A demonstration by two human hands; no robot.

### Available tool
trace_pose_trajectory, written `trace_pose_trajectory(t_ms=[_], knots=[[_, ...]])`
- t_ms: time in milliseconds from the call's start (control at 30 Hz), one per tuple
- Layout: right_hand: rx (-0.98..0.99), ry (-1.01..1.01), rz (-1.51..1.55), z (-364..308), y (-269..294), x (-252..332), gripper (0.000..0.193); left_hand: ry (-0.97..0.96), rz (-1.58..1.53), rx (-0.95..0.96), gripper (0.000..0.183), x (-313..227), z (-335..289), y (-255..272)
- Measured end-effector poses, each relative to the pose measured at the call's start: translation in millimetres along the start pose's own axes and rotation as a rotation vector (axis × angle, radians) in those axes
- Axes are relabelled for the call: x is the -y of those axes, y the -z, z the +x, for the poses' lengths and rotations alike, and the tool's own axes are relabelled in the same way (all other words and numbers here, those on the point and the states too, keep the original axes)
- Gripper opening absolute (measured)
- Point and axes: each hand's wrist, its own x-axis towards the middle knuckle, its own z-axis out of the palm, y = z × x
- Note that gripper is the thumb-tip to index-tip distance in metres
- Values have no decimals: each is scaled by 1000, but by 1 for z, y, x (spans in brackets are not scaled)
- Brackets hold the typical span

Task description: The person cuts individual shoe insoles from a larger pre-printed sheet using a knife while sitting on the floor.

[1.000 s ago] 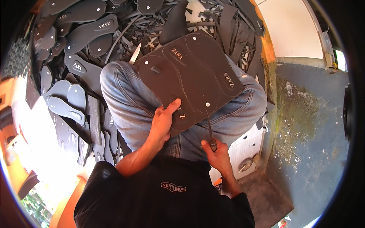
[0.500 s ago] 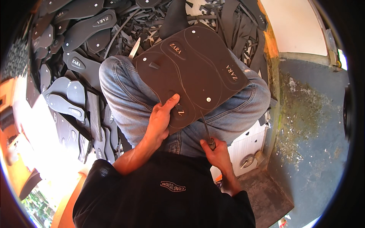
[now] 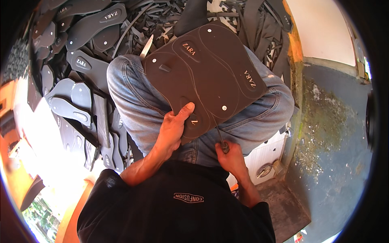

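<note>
A dark sheet [image 3: 214, 73] of sole material lies tilted across my lap, marked with curved sole outlines, lettering and small white dots. My left hand [image 3: 172, 127] grips its near left edge, thumb pressed on top and fingers underneath. In my right hand [image 3: 233, 158], closed round the handle, is a thin-bladed knife [image 3: 219, 133]. The blade meets the sheet's near edge beside an outlined sole, and its tip is hard to make out. A small dark offcut [image 3: 164, 67] rests on the sheet's upper left.
Cut dark soles [image 3: 97, 26] are heaped to my left. Narrow scraps [image 3: 162, 22] cover the floor ahead, where a pale pointed blade [image 3: 146, 46] sticks up by my left knee. To the right are a blue-grey stained floor [image 3: 332, 121] and a round metal piece [image 3: 264, 171].
My right hand has pushed the knife a little forward, closer to the sheet's near edge. My left hand keeps its grip on the sheet. The view has shifted slightly.
</note>
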Motion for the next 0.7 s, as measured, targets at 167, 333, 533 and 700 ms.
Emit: trace_pose_trajectory(t_ms=[167, 333, 533, 700], knots=[[16, 14, -14, 10, -1, 9, 24, 14, 42, 9, 38, -6, -3, -3], [57, -14, -31, 22, 0, 18, 22, 35, 84, 0, 38, -8, -2, -1], [59, -16, -35, 35, -1, 30, 20, 58, 84, 61, 36, -12, -3, 5], [37, 36, -36, 43, -7, 28, 20, 60, 98, 53, 36, -11, -3, 4]])
